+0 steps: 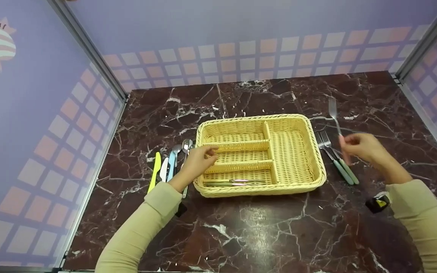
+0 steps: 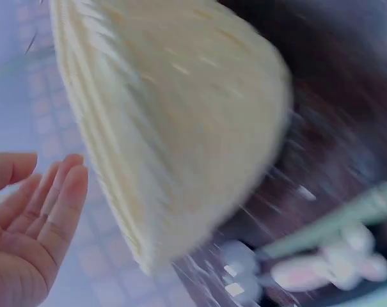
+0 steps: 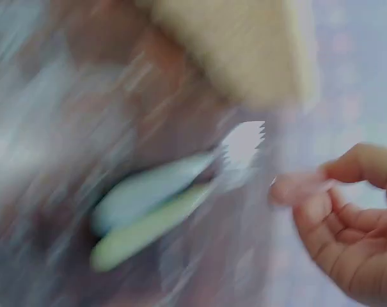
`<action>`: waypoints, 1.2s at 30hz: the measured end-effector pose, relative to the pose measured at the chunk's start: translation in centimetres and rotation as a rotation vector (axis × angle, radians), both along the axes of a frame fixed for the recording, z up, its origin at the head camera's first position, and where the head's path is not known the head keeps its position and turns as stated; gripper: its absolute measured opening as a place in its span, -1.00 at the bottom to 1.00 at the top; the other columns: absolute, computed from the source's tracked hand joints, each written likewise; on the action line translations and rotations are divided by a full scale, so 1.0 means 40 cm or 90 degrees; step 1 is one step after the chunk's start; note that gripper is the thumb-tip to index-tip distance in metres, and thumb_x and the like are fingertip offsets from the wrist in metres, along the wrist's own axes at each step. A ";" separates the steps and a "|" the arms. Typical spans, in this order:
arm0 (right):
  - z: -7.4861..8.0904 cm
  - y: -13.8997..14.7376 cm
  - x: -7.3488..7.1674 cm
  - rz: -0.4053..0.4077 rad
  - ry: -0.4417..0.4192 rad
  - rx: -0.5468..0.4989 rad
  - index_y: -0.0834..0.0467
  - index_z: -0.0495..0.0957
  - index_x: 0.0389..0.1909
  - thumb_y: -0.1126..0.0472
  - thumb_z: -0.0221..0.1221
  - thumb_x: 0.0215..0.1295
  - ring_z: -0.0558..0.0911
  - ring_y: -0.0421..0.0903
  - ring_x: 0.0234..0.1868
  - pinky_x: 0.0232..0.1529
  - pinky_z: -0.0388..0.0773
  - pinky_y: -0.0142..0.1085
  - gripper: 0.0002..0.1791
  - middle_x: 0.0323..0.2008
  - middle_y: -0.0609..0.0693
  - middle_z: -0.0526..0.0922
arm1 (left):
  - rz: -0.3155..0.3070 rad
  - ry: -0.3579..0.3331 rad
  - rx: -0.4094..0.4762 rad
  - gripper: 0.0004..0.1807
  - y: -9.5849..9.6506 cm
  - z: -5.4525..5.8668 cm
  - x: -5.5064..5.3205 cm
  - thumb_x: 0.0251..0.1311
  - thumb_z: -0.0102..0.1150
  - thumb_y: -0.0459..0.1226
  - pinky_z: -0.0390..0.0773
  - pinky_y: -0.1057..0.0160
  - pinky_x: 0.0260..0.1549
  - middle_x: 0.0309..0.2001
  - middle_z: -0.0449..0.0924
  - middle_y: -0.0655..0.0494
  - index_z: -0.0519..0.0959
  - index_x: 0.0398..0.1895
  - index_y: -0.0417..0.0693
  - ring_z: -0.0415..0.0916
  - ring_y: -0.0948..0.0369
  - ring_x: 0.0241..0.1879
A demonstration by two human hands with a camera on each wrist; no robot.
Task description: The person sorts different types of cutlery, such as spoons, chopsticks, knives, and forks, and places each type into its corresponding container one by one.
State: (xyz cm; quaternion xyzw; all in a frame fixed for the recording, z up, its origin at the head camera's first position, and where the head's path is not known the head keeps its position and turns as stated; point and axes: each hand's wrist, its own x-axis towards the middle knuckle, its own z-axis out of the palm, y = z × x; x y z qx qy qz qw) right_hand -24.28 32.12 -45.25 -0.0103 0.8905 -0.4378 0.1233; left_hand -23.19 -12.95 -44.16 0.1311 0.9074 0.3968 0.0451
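My right hand (image 1: 368, 148) pinches a fork (image 1: 333, 110) by its pink handle, tines pointing away from me, right of the wicker cutlery tray (image 1: 260, 192). In the right wrist view, thumb and fingertips meet on the pink handle (image 3: 302, 185), which is blurred. Two forks with green handles (image 1: 343, 172) lie on the table near that hand. Over the tray's left side hovers my left hand (image 1: 199, 163), its fingers loosely bent and holding nothing. The left wrist view shows this hand (image 2: 33, 236) with thumb and fingers apart, beside the tray's blurred wall (image 2: 199, 109).
Left of the tray lie a yellow knife (image 1: 156, 170), a white knife (image 1: 164, 168), a spoon with a blue handle (image 1: 172, 165) and another spoon (image 1: 187, 144). Slim cutlery pieces (image 1: 237, 182) rest in the tray's front compartment. Patterned panels (image 1: 256, 57) enclose the dark marbled table (image 1: 256, 242).
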 end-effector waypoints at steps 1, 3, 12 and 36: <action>0.020 -0.033 0.004 0.007 0.032 -0.031 0.43 0.43 -0.18 0.16 0.09 0.26 0.59 -0.16 -0.55 -0.38 0.49 -0.44 -0.65 -0.62 -0.07 0.60 | 0.009 -0.003 0.036 -0.65 0.017 0.011 0.001 0.13 0.10 -0.39 0.58 0.31 -0.46 -0.26 0.62 -0.10 0.51 0.02 -0.26 0.58 0.12 -0.41; 0.057 -0.109 0.017 0.024 0.086 -0.099 0.46 0.43 -0.18 0.30 0.14 0.18 0.59 -0.21 -0.50 -0.33 0.51 -0.48 -0.71 -0.54 -0.09 0.60 | 0.014 -0.013 0.105 -0.63 0.060 0.035 0.004 0.12 0.13 -0.38 0.61 0.29 -0.41 -0.26 0.62 -0.13 0.49 0.04 -0.28 0.59 0.11 -0.39; 0.106 -0.372 0.083 0.137 0.170 -0.288 0.44 0.43 -0.28 0.54 0.11 0.02 0.57 -0.12 -0.44 -0.35 0.58 -0.38 -0.81 -0.40 0.15 0.54 | -0.047 -0.020 0.269 -0.62 0.243 0.123 0.044 0.14 0.17 -0.24 0.60 0.34 -0.33 -0.23 0.61 -0.07 0.51 0.01 -0.25 0.58 0.11 -0.32; 0.107 -0.317 0.082 0.083 0.216 -0.212 0.48 0.43 -0.29 0.51 0.14 0.08 0.53 -0.34 -0.37 -0.29 0.52 -0.53 -0.84 -0.34 0.15 0.56 | -0.086 0.158 -0.167 -0.75 0.206 0.027 -0.084 0.29 -0.01 -0.23 0.47 0.36 -0.45 -0.42 0.61 0.07 0.64 -0.22 -0.14 0.46 0.23 -0.47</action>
